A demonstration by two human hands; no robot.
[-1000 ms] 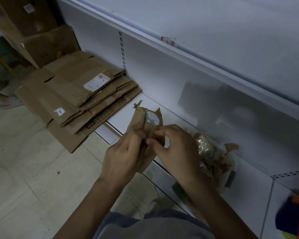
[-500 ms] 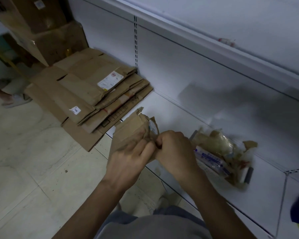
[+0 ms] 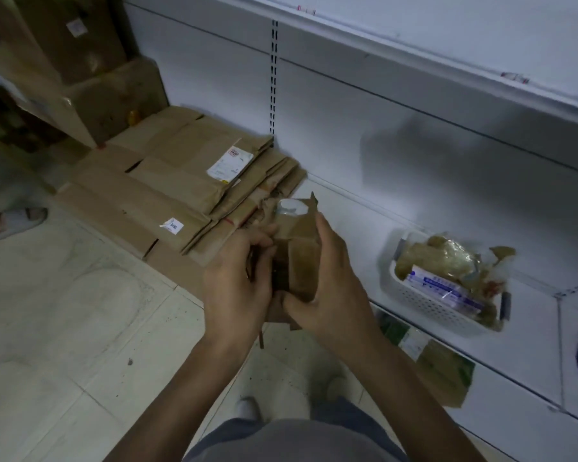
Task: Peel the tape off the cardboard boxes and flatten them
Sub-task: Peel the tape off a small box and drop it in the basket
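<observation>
A small brown cardboard box (image 3: 299,261), crumpled and partly collapsed, sits between both my hands above the floor in front of the low white shelf. A shiny patch of clear tape (image 3: 290,207) shows on its top end. My left hand (image 3: 236,288) grips the box's left side with the fingers curled over its edge. My right hand (image 3: 331,288) clasps the right side and the bottom corner, thumb underneath. A stack of flattened cardboard boxes (image 3: 181,185) lies to the left on the shelf and floor.
A white perforated basket (image 3: 424,301) holding peeled tape and scraps stands on the low white shelf (image 3: 364,228) to the right. Upright cardboard boxes (image 3: 90,81) stand at the back left. Another person's slippered foot (image 3: 10,220) is at the left edge. Cardboard scraps (image 3: 444,371) lie under the shelf.
The box has been turned and squeezed narrower between my hands, and my right hand has shifted from pinching its top to clasping its side. The view has swung left and down.
</observation>
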